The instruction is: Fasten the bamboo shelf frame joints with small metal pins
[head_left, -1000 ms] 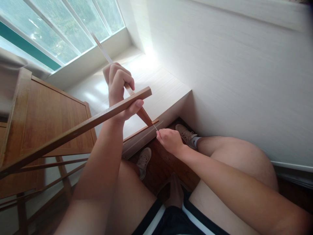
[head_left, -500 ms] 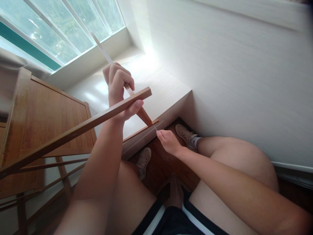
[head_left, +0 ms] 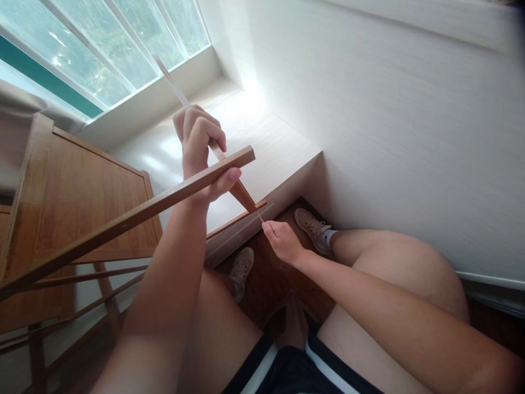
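My left hand (head_left: 199, 137) is closed around a flat wooden crossbar (head_left: 243, 195), its thumb pressed under the end of a long wooden leg (head_left: 135, 218). Both pieces belong to what looks like a folding wooden chair, whose panel (head_left: 94, 200) stands at the left. Between the fingertips of my right hand (head_left: 283, 241) is a thin metal rod (head_left: 260, 216), perhaps a hex key. Its far end meets the wood where the crossbar joins another narrow wooden strip (head_left: 261, 205). The rod's tip and most of its grip end are hidden.
A pale ledge (head_left: 283, 145) lies beyond my hands, below a barred window (head_left: 123, 49). A white wall (head_left: 369, 131) rises on the right. My shoes (head_left: 241, 268) rest on the dark wooden floor (head_left: 279, 279), and more slats (head_left: 106, 295) cross at lower left.
My right hand has dropped very slightly with the thin metal rod still pinched in it. The left hand and the wooden frame are practically where they were.
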Action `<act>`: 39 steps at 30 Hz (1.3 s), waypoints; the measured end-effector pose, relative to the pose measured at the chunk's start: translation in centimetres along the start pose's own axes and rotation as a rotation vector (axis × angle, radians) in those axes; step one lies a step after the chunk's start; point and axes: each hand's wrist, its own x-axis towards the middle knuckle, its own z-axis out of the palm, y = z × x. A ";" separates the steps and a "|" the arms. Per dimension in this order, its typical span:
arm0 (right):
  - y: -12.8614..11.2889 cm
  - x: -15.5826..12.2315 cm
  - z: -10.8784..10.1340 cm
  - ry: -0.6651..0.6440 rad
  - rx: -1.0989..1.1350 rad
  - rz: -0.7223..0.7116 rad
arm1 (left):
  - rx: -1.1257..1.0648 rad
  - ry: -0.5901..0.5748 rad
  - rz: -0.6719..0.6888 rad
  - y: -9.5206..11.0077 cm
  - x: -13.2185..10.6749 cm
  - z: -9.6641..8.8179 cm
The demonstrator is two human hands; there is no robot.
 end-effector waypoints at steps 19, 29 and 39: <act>-0.5 0.3 -0.6 0.005 -0.375 0.013 | -0.010 0.069 -0.018 0.8 0.3 0.5; -1.1 0.5 -1.5 -0.025 -0.574 -0.068 | -0.035 0.028 -0.028 0.3 0.0 0.3; -1.2 0.4 -1.4 -0.044 -0.497 -0.029 | 0.007 0.049 -0.046 0.8 0.2 0.5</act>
